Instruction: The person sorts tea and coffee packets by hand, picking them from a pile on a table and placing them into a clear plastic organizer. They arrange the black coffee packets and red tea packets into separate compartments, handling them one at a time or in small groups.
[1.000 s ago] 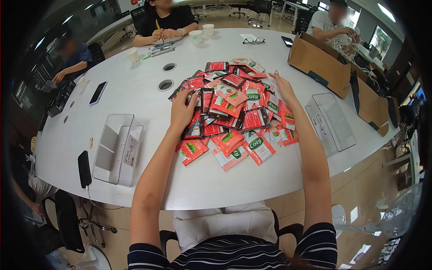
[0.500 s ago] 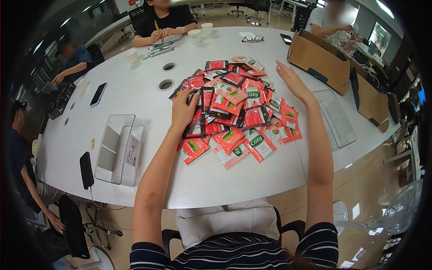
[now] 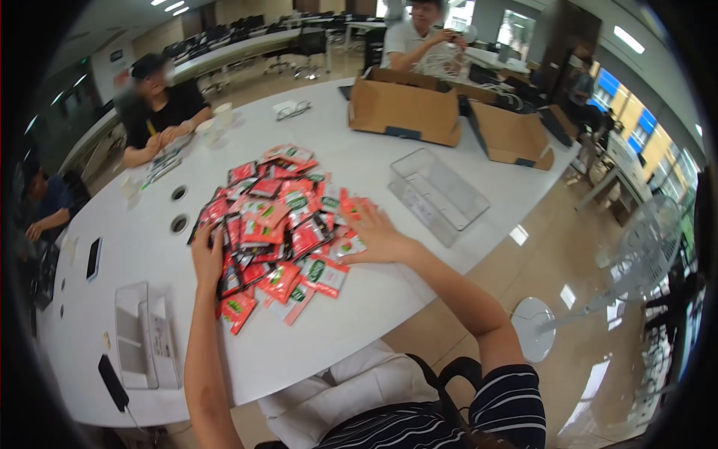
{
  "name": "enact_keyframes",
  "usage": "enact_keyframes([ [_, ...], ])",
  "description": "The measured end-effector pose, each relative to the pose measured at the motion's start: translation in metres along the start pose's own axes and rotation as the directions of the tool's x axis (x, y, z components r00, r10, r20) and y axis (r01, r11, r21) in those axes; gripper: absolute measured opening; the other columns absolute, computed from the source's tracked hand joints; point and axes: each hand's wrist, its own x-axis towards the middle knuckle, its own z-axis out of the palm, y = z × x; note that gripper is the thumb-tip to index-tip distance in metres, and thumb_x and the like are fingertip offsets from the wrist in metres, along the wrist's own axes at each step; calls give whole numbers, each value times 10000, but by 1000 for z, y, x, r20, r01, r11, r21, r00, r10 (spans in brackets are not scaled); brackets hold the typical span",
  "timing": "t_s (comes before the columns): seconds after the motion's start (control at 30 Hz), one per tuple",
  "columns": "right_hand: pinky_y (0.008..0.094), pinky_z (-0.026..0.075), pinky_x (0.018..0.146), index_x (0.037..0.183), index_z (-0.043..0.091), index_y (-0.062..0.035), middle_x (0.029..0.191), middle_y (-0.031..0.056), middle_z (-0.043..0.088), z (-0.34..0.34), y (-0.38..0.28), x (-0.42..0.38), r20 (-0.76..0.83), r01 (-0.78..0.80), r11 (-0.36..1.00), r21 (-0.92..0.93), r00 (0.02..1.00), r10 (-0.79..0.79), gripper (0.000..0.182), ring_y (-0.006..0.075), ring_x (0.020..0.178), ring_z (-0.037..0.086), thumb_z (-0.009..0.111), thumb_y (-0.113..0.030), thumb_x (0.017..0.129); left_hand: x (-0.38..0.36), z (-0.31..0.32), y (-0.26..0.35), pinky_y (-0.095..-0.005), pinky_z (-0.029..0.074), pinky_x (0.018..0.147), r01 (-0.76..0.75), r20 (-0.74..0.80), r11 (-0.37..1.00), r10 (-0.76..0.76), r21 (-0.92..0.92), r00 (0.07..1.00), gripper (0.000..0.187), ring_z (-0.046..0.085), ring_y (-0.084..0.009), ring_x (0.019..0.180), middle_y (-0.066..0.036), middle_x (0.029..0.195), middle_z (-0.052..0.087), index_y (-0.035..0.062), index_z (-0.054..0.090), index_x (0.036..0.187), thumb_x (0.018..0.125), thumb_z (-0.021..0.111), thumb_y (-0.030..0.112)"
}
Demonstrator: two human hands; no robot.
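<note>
A heap of red, pink and black sachets (image 3: 273, 224) lies on the white table, several printed "Cozy" in green. Along its left side rests my left hand (image 3: 207, 254), fingers apart against the sachets. My right hand (image 3: 372, 232) lies spread over the right edge of the heap, covering part of some red sachets. Neither hand has a sachet gripped in it. To the right of the heap is a clear plastic bin (image 3: 430, 213). Another clear bin (image 3: 134, 340) stands on the left, beyond my left forearm.
Open cardboard boxes (image 3: 404, 112) with white cables stand at the far right. Eyeglasses (image 3: 293, 111), paper cups (image 3: 223, 114), pens (image 3: 163, 165) and phones (image 3: 94, 258) lie around the table. A standing fan (image 3: 636, 254) is off to the right. Several people sit or stand nearby.
The view has turned right. My right hand came down from above the table beside the heap onto its right edge. My left hand stays at the heap's left side.
</note>
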Motion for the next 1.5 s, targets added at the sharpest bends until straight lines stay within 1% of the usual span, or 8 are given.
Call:
enact_keyframes([
  [0.4,554,185,1135,1451,363,-89,1491,180,339,-46,5,-61,-758,-287,950,-127,645,94,729,385,1407,243,664,-365,846,11,-47,144,-369,370,1058,-77,-11,877,81,-474,997,407,515,-244,1234,-181,1295,568,-38,546,1259,1009,433,262],
  [0.63,524,267,1092,1267,561,-84,1107,66,596,-10,33,-87,-846,-600,777,-192,502,178,435,279,1116,499,631,-170,847,-98,-132,307,-711,221,1051,441,274,36,828,-897,490,840,253,-402,1407,-119,1569,223,249,112,1541,888,419,681],
  [0.77,514,265,1093,1199,601,-95,1025,39,591,-14,25,-92,-874,-514,856,-64,442,200,368,242,1046,510,632,-127,833,-145,-138,320,-737,245,1031,491,205,-208,723,-846,660,678,423,-366,1296,-43,1423,476,263,299,1490,913,476,572],
  [1.17,479,283,1089,1100,630,-85,938,23,607,-10,30,-91,-899,-515,855,-70,403,169,275,223,960,536,641,-123,827,-134,-168,341,-772,209,1014,530,282,-126,733,-838,619,444,374,-371,1344,37,1387,525,310,431,1422,991,436,414],
  [1.27,466,319,1049,1015,644,-87,874,23,618,-15,29,-98,-917,-484,874,-29,361,170,191,230,902,554,639,-124,827,-143,-149,310,-607,256,1073,4,75,375,176,-927,981,503,422,-317,1319,-77,1406,490,153,383,1440,1005,389,405],
  [1.33,469,338,1023,954,646,-86,838,36,622,-15,24,-100,-927,-493,870,-5,329,182,132,237,871,565,632,-141,836,-134,-144,279,-497,288,1112,183,-138,927,-239,-328,961,561,453,-282,1302,-153,1419,466,48,351,1452,1015,357,399],
  [1.37,476,345,1013,922,645,-83,823,47,623,-14,22,-106,-929,-511,860,-2,319,188,109,242,860,571,626,-156,844,-130,-153,251,-507,233,1129,-333,-136,933,316,-136,939,473,422,-254,1336,-112,1413,487,51,431,1405,991,461,277],
  [1.5,518,330,1012,817,644,-97,795,28,655,-24,1,-127,-922,-539,837,92,271,276,130,232,847,597,637,-219,864,-143,-163,140,-597,154,1130,142,-229,793,-3,593,974,470,409,-308,1342,-121,1396,500,103,464,1372,936,580,233],
])
